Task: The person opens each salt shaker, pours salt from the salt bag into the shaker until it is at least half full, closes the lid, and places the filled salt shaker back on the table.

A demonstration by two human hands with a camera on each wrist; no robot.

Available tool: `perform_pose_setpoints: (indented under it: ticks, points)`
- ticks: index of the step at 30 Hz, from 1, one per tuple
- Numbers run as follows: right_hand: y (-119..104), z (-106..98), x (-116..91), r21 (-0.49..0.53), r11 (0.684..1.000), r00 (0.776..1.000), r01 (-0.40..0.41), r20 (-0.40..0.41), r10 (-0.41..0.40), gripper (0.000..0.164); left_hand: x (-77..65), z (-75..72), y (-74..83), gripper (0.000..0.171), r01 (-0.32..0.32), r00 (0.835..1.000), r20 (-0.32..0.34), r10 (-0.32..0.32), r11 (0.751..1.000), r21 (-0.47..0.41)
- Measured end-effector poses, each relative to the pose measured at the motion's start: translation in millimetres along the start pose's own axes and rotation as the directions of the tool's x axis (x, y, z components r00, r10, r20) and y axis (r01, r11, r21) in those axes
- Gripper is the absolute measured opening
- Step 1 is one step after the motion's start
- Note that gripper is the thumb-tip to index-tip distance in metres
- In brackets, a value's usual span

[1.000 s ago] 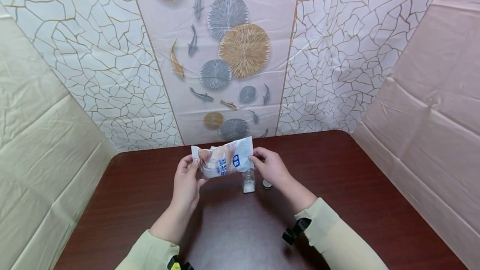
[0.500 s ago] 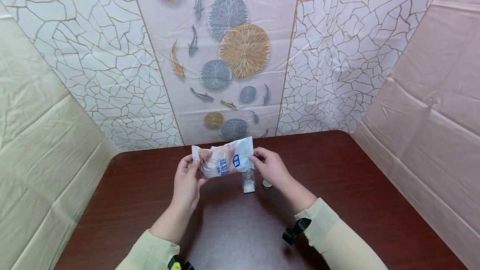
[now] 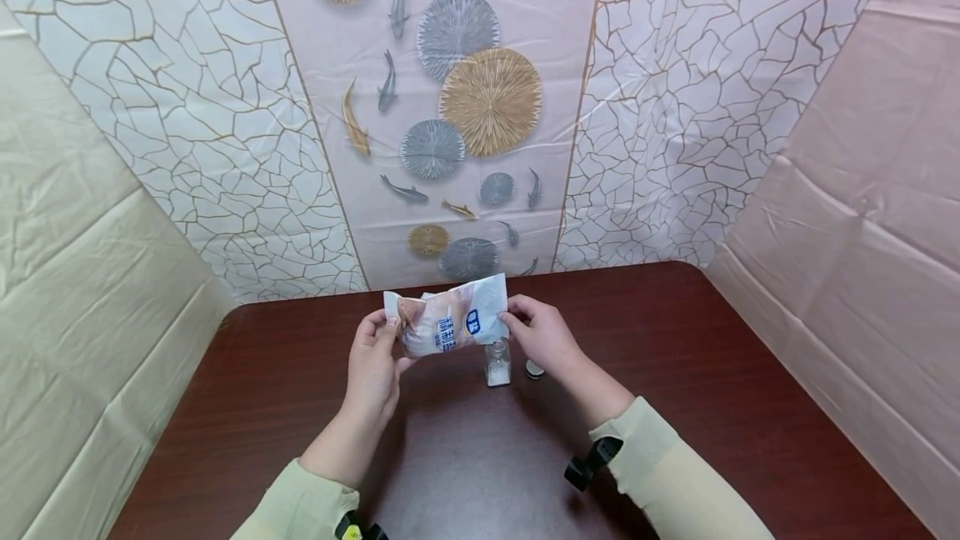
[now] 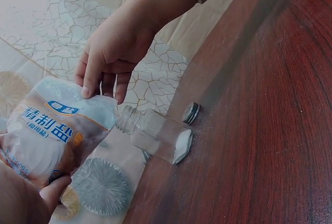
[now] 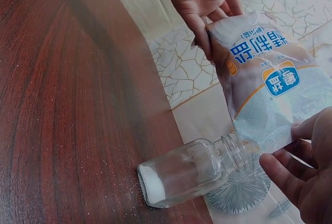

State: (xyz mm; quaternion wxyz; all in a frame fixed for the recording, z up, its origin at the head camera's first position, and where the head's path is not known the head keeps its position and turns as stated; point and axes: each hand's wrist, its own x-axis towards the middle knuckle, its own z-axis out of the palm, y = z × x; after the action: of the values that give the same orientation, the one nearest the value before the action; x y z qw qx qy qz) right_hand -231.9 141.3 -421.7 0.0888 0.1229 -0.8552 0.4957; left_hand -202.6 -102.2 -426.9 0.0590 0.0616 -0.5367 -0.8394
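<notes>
A person's left hand [image 3: 374, 369] and right hand [image 3: 544, 337] grip a salt bag [image 3: 447, 323] between them, one corner at the mouth of an upright jar [image 5: 189, 171] below, partly hiding it from above. Near the right hand, a cap [image 4: 192, 113] rests on the grain-speckled worktop [image 3: 465, 457]; patterned cloth [image 3: 491, 198] rises beyond.

Behind the dark red table [image 3: 457, 465], which has a pale shine, there is a white wall [image 3: 187, 115] with golden crack-like lines and a pinkish fish panel [image 3: 442, 107], between two creased beige cloths [image 3: 82, 290].
</notes>
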Motion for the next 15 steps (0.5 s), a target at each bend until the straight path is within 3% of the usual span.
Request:
perform_pose_setpoints:
  ticks: [15]
  points:
    - [-0.5, 0.2, -0.1, -0.009, 1.0, 1.0, 0.009, 0.002, -0.009, 0.006, -0.1, -0.4, 0.2, 0.016, 0.006, 1.0, -0.004, -0.006, 1.0, 0.004]
